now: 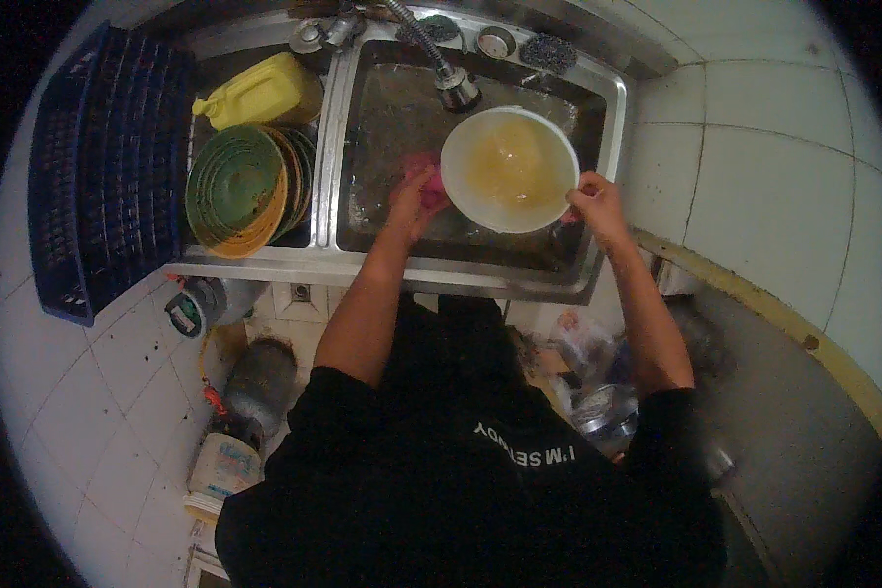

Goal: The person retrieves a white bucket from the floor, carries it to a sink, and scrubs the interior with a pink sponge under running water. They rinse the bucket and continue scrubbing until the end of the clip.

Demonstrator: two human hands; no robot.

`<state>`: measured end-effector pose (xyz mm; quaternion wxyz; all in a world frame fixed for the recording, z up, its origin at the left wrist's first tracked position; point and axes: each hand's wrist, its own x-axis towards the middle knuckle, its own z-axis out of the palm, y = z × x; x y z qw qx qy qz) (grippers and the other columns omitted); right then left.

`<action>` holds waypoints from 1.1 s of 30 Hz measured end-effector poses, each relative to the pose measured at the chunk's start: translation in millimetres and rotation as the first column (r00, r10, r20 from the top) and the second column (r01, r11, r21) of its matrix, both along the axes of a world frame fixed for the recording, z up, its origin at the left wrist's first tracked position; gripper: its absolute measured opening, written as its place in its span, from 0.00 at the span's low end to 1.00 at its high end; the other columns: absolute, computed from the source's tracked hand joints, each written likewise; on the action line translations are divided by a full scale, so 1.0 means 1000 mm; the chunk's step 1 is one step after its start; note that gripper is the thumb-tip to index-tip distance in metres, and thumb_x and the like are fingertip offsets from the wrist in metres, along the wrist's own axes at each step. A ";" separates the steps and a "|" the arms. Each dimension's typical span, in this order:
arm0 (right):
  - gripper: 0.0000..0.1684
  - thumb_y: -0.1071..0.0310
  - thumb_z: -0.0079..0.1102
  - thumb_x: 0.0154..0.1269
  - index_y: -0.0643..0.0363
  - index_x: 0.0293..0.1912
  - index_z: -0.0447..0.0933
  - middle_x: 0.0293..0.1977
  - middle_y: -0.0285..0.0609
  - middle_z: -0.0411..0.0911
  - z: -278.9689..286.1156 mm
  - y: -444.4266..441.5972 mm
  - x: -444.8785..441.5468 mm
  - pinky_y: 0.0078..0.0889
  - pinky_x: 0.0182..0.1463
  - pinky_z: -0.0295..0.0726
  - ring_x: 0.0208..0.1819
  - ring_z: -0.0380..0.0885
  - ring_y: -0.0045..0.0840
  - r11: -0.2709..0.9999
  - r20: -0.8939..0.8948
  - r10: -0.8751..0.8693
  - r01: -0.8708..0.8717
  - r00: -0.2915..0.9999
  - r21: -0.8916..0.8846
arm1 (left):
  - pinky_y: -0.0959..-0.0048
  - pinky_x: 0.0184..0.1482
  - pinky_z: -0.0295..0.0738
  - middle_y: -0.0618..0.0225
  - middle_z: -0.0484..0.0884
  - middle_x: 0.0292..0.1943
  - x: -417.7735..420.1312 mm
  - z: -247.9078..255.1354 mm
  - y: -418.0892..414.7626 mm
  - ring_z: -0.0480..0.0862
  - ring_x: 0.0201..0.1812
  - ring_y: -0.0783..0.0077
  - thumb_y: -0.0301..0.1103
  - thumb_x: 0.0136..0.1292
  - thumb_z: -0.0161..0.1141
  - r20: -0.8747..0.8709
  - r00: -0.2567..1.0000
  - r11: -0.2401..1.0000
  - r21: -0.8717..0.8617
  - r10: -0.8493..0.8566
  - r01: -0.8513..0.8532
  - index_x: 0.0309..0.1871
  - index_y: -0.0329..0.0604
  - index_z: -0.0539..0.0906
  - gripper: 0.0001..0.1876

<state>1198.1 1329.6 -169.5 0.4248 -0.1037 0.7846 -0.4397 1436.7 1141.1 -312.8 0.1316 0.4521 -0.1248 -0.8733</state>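
A round white bowl with cloudy yellowish liquid in it is held over the right basin of a steel sink. My right hand pinches its rim at the right. To the left of the bowl, my left hand grips a bright pink item, blurred and partly covered by the fingers; I cannot tell its kind. Another bit of pink shows below my right hand. Just above the bowl hangs the head of a flexible metal faucet.
Green and yellow plates are stacked beside a yellow jug on the sink's left side. A blue plastic crate stands farther left. Scouring pads and a small round tin line the back ledge. A gas cylinder sits below.
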 end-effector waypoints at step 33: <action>0.23 0.52 0.74 0.52 0.65 0.24 0.78 0.16 0.45 0.79 0.123 -0.093 0.010 0.36 0.30 0.81 0.19 0.82 0.31 0.647 -0.331 0.702 -0.371 0.631 0.666 | 0.63 0.49 0.79 0.54 0.87 0.41 0.029 -0.032 -0.020 0.87 0.44 0.57 0.36 0.56 0.69 0.627 0.771 0.533 -0.617 -0.111 0.579 0.47 0.36 0.82 0.18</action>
